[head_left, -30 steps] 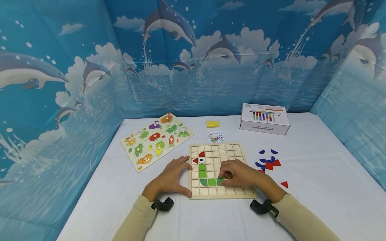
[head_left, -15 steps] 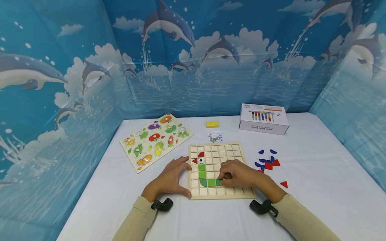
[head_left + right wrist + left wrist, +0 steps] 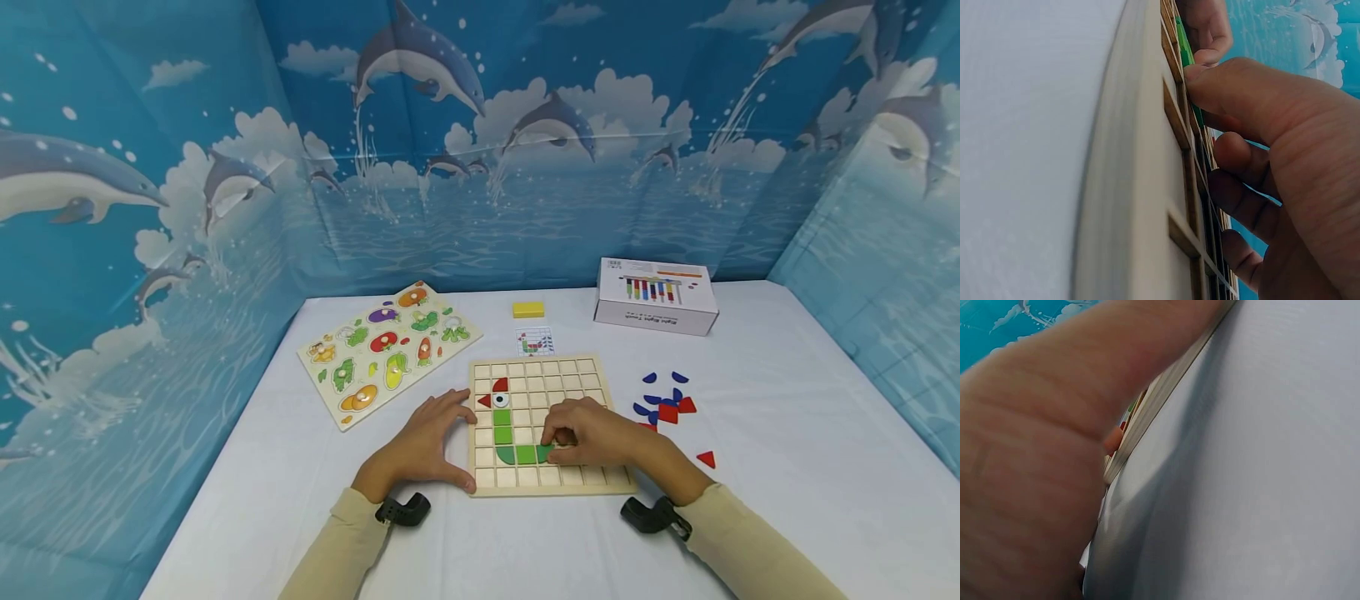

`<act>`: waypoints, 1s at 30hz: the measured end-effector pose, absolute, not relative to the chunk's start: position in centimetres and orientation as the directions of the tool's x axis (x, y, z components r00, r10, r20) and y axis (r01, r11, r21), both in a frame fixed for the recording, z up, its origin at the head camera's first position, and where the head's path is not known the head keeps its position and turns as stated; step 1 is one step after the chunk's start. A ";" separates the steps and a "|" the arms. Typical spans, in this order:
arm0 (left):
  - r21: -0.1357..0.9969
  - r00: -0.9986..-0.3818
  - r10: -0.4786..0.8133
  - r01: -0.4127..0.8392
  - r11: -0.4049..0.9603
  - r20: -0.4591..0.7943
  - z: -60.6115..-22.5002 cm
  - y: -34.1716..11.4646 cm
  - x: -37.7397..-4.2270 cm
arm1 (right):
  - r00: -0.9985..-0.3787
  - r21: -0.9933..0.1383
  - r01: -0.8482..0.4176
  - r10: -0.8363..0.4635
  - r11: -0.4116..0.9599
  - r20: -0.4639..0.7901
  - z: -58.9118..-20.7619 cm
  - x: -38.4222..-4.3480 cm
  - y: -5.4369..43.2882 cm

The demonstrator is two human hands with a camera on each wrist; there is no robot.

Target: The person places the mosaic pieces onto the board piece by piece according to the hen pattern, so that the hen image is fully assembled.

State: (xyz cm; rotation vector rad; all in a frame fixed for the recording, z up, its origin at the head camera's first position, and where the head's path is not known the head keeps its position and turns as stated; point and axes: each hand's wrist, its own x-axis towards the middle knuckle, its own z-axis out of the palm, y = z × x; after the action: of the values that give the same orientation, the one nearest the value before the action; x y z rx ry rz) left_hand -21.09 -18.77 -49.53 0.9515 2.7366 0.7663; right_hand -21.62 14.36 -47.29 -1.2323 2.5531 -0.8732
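Note:
A wooden grid board (image 3: 555,492) lies in front of me on the white table. My left hand (image 3: 420,446) rests spread against its left side, thumb by the near corner and fingertips at the edge. Green pieces form an L on the grid, below a round eye piece (image 3: 500,401), a red quarter circle (image 3: 500,385) and a red triangle (image 3: 484,401). At the right end of the bottom row, my right hand (image 3: 596,433) pinches a green quarter-circle piece (image 3: 544,453) at its cell. Its fingers partly cover that piece. In the right wrist view, the thumb (image 3: 1210,84) touches green.
Loose blue and red pieces (image 3: 669,413) lie right of the board, with a red triangle (image 3: 707,459) nearer. Behind stand a pattern card (image 3: 535,341), a yellow block (image 3: 528,310) and a white box (image 3: 656,296). A vegetable puzzle (image 3: 390,354) lies back left.
The right fingertips and the green quarter circle have shifted slightly left, up against the neighbouring green square. The left hand stays at the board's edge.

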 end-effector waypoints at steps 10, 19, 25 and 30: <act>0.510 -0.789 0.613 0.541 0.669 0.032 -49.6 -18.8 -21.1 | -0.642 -0.599 -0.641 -0.763 0.481 0.073 -47.3 -21.6 14.6; 0.511 -0.784 0.620 0.548 0.662 0.037 -49.5 -18.8 -21.1 | -0.702 -0.689 -0.558 -0.706 0.462 0.096 -46.8 -21.7 16.8; 0.510 -0.788 0.615 0.542 0.668 0.031 -49.6 -18.8 -21.1 | -0.751 -0.676 -0.550 -0.645 0.490 0.143 -46.4 -22.0 20.0; 0.514 -0.789 0.613 0.538 0.668 0.028 -49.7 -18.8 -21.1 | -0.800 -0.639 -0.537 -0.574 0.551 0.177 -46.2 -21.9 23.7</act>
State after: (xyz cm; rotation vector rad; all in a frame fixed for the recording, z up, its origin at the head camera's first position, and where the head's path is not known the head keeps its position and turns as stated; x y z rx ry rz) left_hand -21.13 -18.81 -49.67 0.9489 2.7331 0.7709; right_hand -21.91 23.71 -46.20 -0.9746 2.7202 -1.0919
